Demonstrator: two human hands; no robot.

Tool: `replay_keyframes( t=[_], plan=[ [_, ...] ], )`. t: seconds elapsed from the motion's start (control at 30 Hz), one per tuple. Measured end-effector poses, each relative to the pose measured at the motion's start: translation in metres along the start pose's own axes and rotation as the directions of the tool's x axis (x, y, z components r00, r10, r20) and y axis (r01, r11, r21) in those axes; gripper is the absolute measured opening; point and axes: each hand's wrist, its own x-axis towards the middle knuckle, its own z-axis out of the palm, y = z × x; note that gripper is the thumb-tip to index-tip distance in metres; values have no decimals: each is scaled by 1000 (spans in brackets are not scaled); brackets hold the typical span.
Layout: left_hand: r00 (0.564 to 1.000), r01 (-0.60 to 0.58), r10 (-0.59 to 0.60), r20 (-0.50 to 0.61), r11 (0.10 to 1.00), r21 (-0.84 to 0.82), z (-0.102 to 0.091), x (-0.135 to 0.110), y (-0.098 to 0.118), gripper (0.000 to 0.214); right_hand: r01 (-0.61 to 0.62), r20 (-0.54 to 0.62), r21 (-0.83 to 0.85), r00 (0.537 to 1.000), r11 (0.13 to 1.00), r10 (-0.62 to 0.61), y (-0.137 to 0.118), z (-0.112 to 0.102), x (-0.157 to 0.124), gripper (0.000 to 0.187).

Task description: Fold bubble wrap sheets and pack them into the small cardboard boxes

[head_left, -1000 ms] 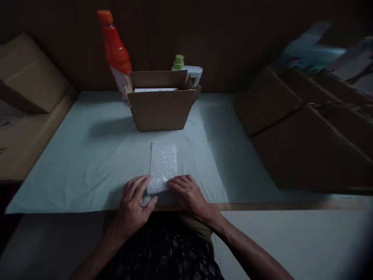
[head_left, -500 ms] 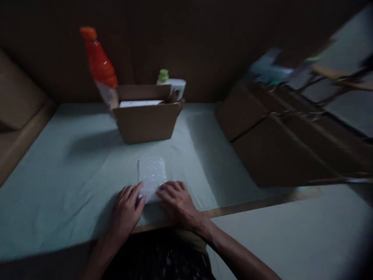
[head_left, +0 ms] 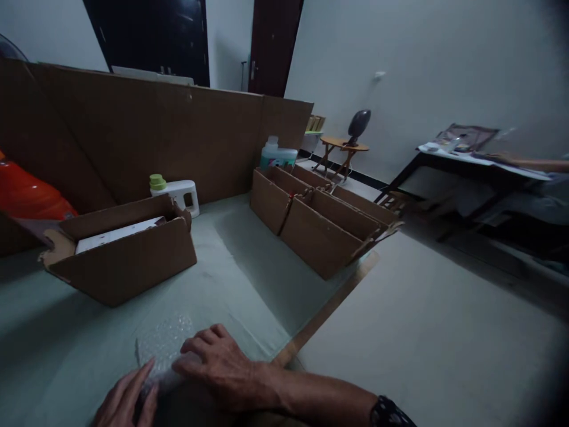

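Observation:
A flat packet in clear bubble wrap lies on the cloth-covered table near its front edge. My left hand is at its near left corner, thumb and fingers on either side of the wrap; the lower part of this hand is cut off by the frame. On the packet's right side, my right hand has its fingers curled over the near edge, thumb against the wrap. What lies inside the wrap cannot be made out.
Beyond the packet stands an open cardboard box holding a white flat box. Around it are an orange-red bottle and a white jug with green cap. Cardboard bins line the right side; a blue-green bottle stands behind them.
The view has swung right and up, bringing the room, a side table and a fan into sight. Both hands stay at the bubble-wrapped packet, now lower in the frame.

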Motion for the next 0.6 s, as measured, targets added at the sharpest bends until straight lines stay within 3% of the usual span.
replay_keyframes(
  t=[0.07, 0.13, 0.2, 0.23, 0.3, 0.33, 0.4, 0.47, 0.6],
  plan=[
    [996, 88, -88, -5, 996, 21, -11, 11, 12, 24, 26, 11, -16, 1000, 1000, -26, 5, 5, 9, 29],
    [950, 309, -309, -40, 951, -22, -23, 14, 30, 35, -21, 14, 23, 1000, 1000, 21, 9, 8, 17, 15],
    [809, 573, -587, -43, 802, -170, -35, 9, 49, 48, -121, -9, 127, 992, 984, 123, 10, 11, 22, 12],
    [722, 668, -692, 21, 689, -280, -39, 6, 57, 52, -171, -34, 199, 983, 965, 181, 9, 11, 23, 12],
    [574, 764, -789, 220, 419, -490, -45, 2, 72, 57, -218, -91, 350, 960, 911, 265, 5, 11, 21, 16],
    [535, 768, -779, 326, 289, -571, -45, 2, 79, 57, -212, -115, 415, 952, 884, 283, 1, 10, 19, 18],
    [519, 726, -721, 459, 88, -682, -43, 6, 90, 52, -182, -124, 516, 951, 837, 283, -10, 7, 14, 19],
    [535, 668, -676, 507, -29, -744, -39, 12, 98, 45, -168, -92, 574, 959, 802, 267, -21, 2, 9, 18],
    [556, 595, -662, 503, -106, -797, -35, 17, 103, 42, -172, -58, 598, 965, 783, 256, -35, -9, 5, 21]
  ],
)
